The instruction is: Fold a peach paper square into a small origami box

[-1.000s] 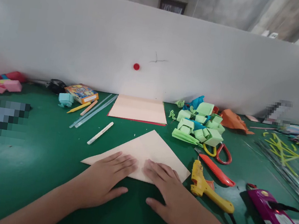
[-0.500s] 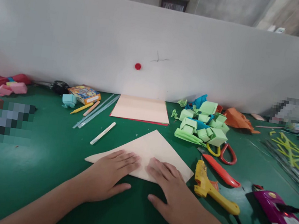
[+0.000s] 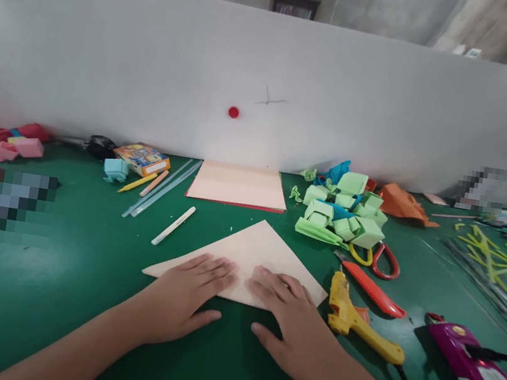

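Note:
A pale peach sheet of paper [image 3: 264,245], folded into a triangle, lies on the green table with its point away from me. My left hand [image 3: 193,289] rests flat on its left half, fingers stretched out and thumb off the near edge. On the right half lies my right hand [image 3: 288,309], its fingers also extended and its thumb over the table. Both palms cover parts of the near fold. Beyond the paper's left side is a short whitish stick [image 3: 174,226].
A yellow glue gun [image 3: 361,330], a red cutter knife [image 3: 374,290] and scissors [image 3: 386,261] lie to the right, near folded green paper pieces [image 3: 346,210]. A purple device [image 3: 477,369] sits farther right. Stacked paper [image 3: 238,184] lies against the white partition [image 3: 156,74].
Both hands stay on the folded paper with almost no movement. The whole view has shifted very slightly.

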Available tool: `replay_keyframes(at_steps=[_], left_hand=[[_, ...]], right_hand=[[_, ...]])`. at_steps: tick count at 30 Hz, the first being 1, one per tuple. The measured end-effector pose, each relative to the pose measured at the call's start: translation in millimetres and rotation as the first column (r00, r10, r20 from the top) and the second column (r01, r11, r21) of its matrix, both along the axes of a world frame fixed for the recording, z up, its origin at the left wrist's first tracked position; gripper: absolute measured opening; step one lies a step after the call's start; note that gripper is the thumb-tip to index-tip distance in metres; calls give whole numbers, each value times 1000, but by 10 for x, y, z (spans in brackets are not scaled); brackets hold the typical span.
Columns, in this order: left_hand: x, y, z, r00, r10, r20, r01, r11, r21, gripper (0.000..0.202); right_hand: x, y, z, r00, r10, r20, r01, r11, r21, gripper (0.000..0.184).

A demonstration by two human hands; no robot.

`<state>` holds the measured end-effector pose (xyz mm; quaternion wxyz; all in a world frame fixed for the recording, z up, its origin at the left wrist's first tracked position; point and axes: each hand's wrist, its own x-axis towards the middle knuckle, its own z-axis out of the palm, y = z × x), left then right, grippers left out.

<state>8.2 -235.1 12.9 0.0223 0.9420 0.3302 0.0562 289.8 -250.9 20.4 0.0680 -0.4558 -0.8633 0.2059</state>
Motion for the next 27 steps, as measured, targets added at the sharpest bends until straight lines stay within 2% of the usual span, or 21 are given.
replay_keyframes(at_steps=[17, 27], left_hand=[[-18, 1, -36, 999, -5, 39, 5, 1000, -12, 64], [-61, -74, -8, 1000, 13, 2, -13, 1000, 16, 78]], right_hand=[[4, 16, -3, 1000, 14, 2, -14, 1000, 14, 58], [0, 9, 3, 1000, -3, 10, 3, 1000, 13, 60]])
